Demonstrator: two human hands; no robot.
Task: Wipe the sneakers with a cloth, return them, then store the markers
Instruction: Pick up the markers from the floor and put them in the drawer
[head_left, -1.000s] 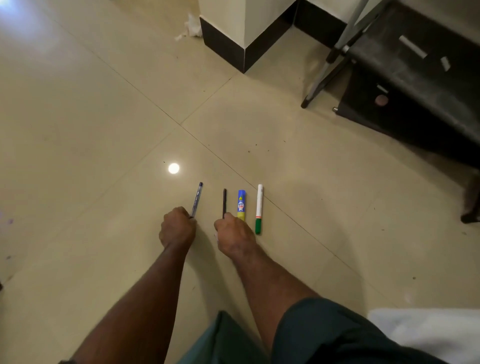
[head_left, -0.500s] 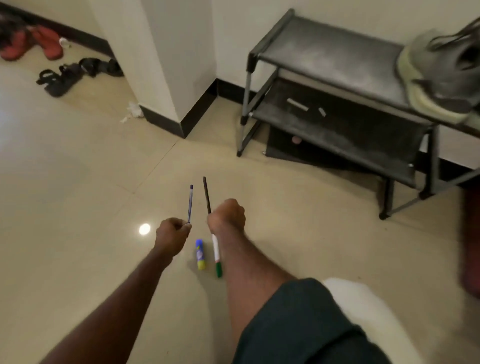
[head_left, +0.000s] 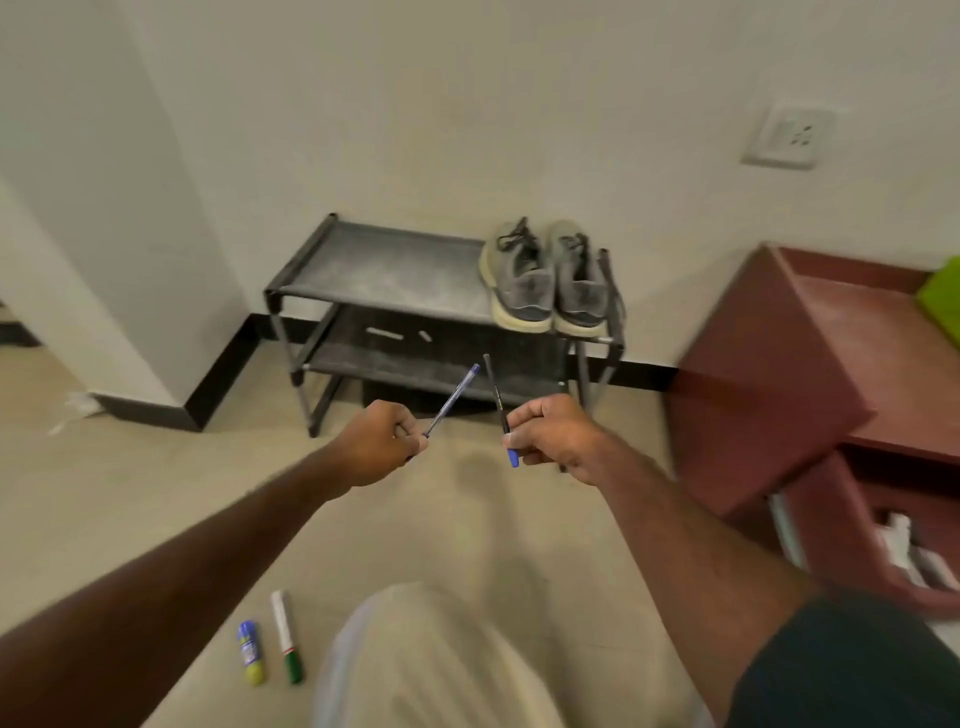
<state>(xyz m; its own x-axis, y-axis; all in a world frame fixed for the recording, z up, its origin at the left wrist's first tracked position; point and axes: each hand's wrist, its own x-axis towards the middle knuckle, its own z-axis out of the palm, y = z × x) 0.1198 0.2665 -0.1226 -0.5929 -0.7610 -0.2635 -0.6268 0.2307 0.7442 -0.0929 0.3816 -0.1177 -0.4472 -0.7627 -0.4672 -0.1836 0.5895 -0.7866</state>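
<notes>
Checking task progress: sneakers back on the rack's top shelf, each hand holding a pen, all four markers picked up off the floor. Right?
Not all four. The head view shows the blue-and-yellow marker and the green-and-white marker lying on the floor. The rest stands: sneakers on the top shelf, left hand and right hand each holding a pen.

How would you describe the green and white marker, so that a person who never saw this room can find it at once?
Start from the dark shoe rack against the wall and come down the beige floor toward the camera, below the left forearm. Two items lie there side by side; the green and white marker is the longer, right one, beside a shorter blue and yellow tube.
</notes>
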